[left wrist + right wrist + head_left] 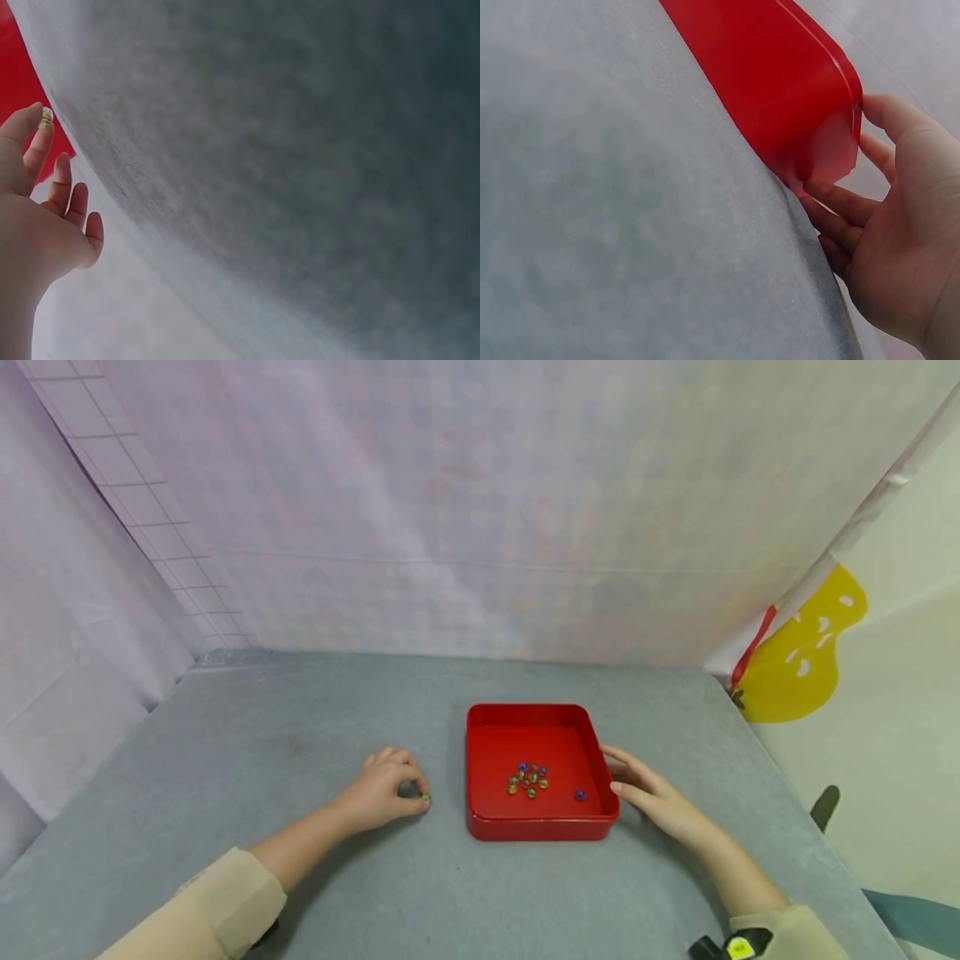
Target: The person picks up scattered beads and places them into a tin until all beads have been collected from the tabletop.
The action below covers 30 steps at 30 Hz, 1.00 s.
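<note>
Between the thumb and index finger of my left hand [386, 789] is a small clear marble [46, 118] with yellow-green colour inside, pinched close over the table left of a red square tray [536, 831]. The other left fingers are loosely bent. Inside the tray lies a cluster of several yellow-green marbles [532, 793] with a few blue ones among them. One blue marble [581, 795] sits apart, near the tray's right side. My right hand [663, 806] rests against the outside of the tray's right wall, its thumb at the rim and its fingertips lower on the side.
The table [300, 727] has a grey covering. A pale patterned curtain [480, 527] hangs behind it, with white cloth on the left. On the right hangs a light sheet with a yellow printed shape [806, 664].
</note>
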{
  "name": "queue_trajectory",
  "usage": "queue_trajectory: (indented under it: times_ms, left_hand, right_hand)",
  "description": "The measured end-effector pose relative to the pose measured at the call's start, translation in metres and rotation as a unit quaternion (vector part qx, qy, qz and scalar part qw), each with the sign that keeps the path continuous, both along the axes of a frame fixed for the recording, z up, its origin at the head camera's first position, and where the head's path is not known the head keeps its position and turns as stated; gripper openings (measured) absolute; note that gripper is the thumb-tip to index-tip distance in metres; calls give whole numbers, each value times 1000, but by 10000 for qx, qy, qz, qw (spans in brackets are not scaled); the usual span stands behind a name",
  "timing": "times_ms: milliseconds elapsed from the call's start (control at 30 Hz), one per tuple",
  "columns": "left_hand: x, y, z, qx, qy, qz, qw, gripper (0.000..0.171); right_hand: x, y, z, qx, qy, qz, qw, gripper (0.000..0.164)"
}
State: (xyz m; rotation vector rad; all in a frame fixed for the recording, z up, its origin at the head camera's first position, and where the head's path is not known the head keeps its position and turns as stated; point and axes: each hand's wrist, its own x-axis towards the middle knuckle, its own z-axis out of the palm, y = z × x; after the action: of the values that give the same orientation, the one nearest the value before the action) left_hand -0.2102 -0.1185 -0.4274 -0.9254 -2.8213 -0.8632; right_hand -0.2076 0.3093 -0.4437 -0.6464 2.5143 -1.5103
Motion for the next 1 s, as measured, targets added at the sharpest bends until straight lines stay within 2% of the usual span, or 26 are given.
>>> queue_trajectory:
  times_ms: [467,1000]
  left_hand:
    - [-3,-2,5,306,186,-28,9994,11]
    - [-5,5,14,473,262,3,9985,10]
  right_hand:
    - [0,1,0,-73,-38,47,10000,53]
    - [-1,0,-1,-94,-70,39,9999,53]
